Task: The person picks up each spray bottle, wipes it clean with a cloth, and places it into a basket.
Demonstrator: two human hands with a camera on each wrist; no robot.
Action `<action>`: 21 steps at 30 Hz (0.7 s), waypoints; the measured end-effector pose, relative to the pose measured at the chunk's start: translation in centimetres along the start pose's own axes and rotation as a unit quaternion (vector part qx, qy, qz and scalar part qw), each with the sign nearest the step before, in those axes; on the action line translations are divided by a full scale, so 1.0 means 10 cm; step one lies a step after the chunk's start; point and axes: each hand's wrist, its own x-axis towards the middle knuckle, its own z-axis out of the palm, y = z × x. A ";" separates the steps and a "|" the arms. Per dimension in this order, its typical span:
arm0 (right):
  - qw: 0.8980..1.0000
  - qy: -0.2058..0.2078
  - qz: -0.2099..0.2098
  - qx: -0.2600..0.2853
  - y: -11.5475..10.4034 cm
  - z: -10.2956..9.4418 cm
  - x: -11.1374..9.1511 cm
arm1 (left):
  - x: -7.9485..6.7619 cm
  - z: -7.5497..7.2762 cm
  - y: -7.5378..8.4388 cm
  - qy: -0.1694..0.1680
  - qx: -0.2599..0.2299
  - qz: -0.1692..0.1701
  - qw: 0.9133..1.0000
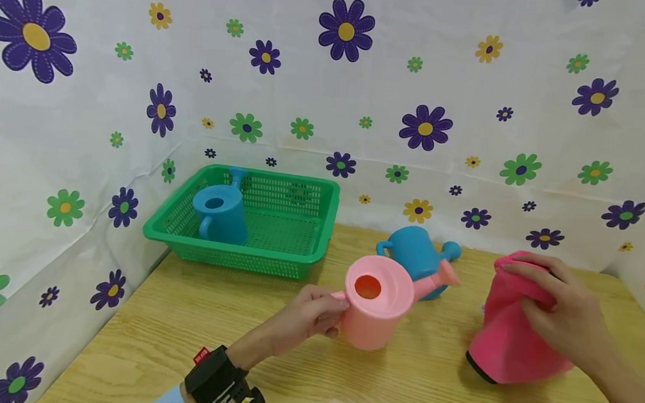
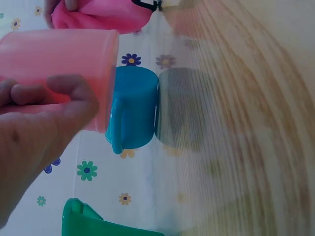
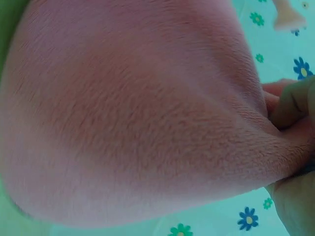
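Note:
My left hand (image 1: 313,313) grips the handle of a pink toy watering can (image 1: 371,326), held upright above the table with its spout to the right. In the left wrist view, the bottom of this can is apart from the tabletop. Just behind it stands a blue watering can (image 1: 408,250), partly hidden by the pink one. On the right, my right hand (image 1: 570,315) pinches the upper part of a bright pink, soft plush cloth item (image 1: 514,349) with a black lower edge. That cloth (image 3: 128,118) fills most of the right wrist view; its exact kind is unclear.
A green plastic basket (image 1: 251,262) sits at the back left of the wooden table (image 1: 287,389). Inside its left end is another blue watering can (image 1: 230,220). A white flower-print sheet (image 1: 308,88) rises behind the table and along its sides.

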 end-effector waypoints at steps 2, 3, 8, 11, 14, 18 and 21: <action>1.000 -0.014 -0.024 -0.005 0.03 -0.05 0.06 | 0.00 0.02 0.00 -0.013 0.036 0.002 0.999; 0.999 -0.024 -0.037 -0.005 0.04 -0.06 0.10 | 0.01 0.03 0.00 -0.020 0.054 0.004 0.998; 0.991 -0.093 -0.091 0.022 -0.03 -0.10 0.35 | 0.04 0.06 -0.04 -0.049 0.142 0.021 0.988; 0.981 -0.148 -0.110 0.062 -0.14 -0.05 0.50 | 0.07 0.08 -0.10 -0.050 0.213 0.045 0.975; 0.965 -0.209 -0.122 0.096 -0.26 0.03 0.63 | 0.10 0.11 -0.16 -0.041 0.280 0.079 0.956; 0.949 -0.274 -0.113 0.108 -0.41 0.13 0.74 | 0.09 0.17 -0.14 -0.049 0.330 0.135 0.933; 0.945 -0.294 -0.104 0.094 -0.49 0.20 0.76 | 0.07 0.24 -0.01 -0.070 0.360 0.172 0.914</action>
